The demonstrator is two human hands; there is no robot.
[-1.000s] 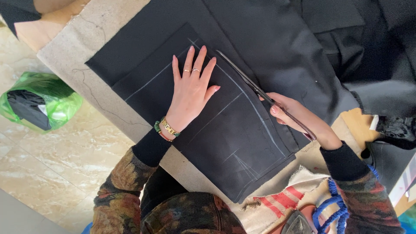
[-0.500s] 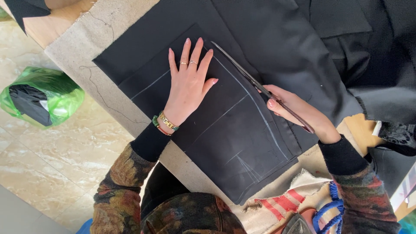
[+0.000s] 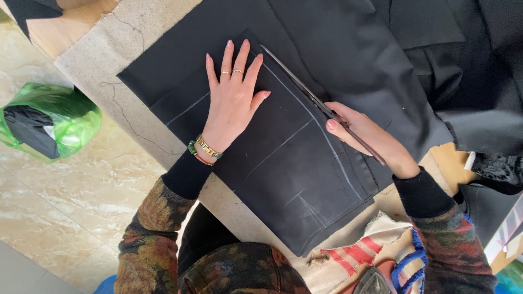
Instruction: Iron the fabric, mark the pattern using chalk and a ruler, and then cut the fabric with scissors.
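Currently left hand (image 3: 231,103) lies spread flat on the black fabric (image 3: 283,158) on the worktop (image 3: 103,60); right hand (image 3: 362,133) grips long scissors (image 3: 305,90) along the chalk line. Lower edge looks cut; upper stretch seemingly remains.

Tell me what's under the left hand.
The left hand lies flat on black fabric marked with chalk lines. Under the fabric, a beige padded table shows at the edges. The patch of fabric beneath the palm is covered.
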